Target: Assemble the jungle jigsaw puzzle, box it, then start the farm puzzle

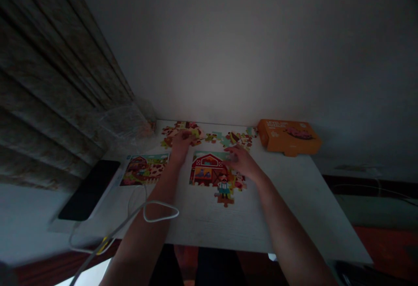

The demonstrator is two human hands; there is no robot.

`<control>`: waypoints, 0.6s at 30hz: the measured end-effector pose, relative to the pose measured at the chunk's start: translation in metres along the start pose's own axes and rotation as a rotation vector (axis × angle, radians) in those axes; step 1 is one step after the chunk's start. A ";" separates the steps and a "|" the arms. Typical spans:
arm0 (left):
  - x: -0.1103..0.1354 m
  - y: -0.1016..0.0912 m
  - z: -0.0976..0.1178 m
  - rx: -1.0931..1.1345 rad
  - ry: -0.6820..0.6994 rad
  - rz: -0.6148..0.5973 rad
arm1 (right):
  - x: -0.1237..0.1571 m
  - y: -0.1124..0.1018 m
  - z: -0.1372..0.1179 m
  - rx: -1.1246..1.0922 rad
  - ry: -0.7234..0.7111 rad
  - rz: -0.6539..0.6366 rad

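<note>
The left hand [182, 146] pinches a loose jigsaw piece [195, 132] just above the scattered pieces [238, 139], while the right hand [243, 163] lies open, its fingers resting on the part-assembled barn puzzle [209, 170] on the white desk [287, 199].

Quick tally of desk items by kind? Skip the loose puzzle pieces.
Partly built barn jigsaw: 1
Printed farm picture: 1
Orange puzzle box: 1
Black phone: 1
Clear plastic bag: 1
White cable: 1
Total: 6
</note>
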State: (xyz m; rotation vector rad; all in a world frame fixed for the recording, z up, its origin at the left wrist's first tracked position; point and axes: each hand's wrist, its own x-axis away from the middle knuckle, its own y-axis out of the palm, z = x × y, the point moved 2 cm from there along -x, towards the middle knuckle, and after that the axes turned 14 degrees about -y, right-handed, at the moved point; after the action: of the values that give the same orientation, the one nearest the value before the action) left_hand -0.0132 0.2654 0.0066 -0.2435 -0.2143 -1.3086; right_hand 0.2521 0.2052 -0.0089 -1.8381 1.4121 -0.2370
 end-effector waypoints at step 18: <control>0.076 0.059 -0.013 -0.863 0.500 -0.228 | -0.004 -0.007 0.035 -0.530 0.205 0.423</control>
State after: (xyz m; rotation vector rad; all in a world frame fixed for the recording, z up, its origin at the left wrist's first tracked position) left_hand 0.0623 0.2059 0.0134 -0.6167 0.7863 -1.5848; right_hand 0.2758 0.2253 -0.0265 -1.8939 2.1207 0.1899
